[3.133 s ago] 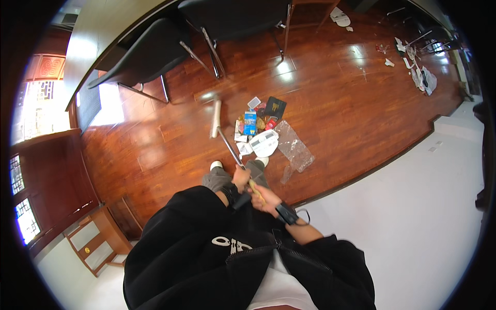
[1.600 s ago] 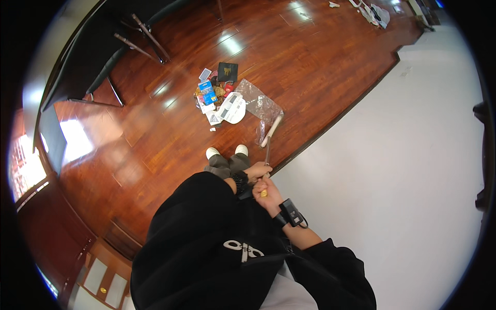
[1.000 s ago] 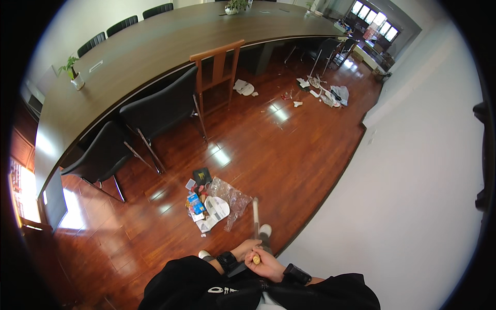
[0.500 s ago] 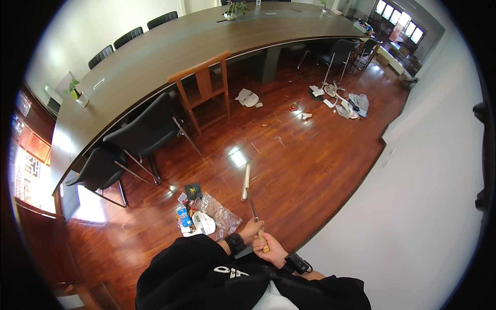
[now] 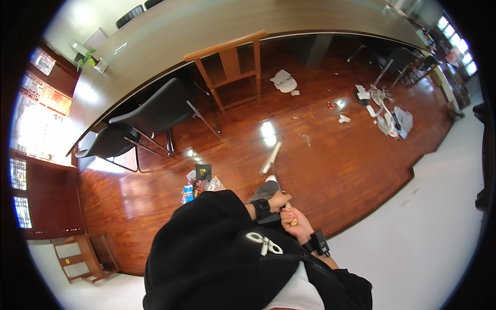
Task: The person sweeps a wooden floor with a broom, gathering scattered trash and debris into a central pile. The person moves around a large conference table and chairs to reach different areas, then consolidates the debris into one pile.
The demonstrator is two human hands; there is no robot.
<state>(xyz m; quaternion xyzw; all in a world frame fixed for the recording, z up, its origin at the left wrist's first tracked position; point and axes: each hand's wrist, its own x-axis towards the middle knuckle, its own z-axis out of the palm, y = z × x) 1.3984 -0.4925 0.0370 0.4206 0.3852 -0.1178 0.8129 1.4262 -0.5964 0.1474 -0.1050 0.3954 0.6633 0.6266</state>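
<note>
Both my hands are wrapped around the handle of a long-handled broom with a pale, narrow, bar-shaped head; no bristles can be made out. My left hand grips the dark shaft, palm over it. Just nearer to my body, my right hand closes round the yellowish end grip. The head lies on the reddish wooden floor, ahead of my shoe. Left of my hands, a litter pile with a black packet, a blue packet and clear plastic is partly hidden by my sleeve.
A long curved table runs along the far side. A wooden chair and black chairs stand against it. White papers and a heap of plastic bags lie on the floor. A white wall borders the right.
My view has turned, so the table, chairs and far litter sit further right. My body covers more of the near pile, and my shoe has come into sight. Both hands keep their hold.
</note>
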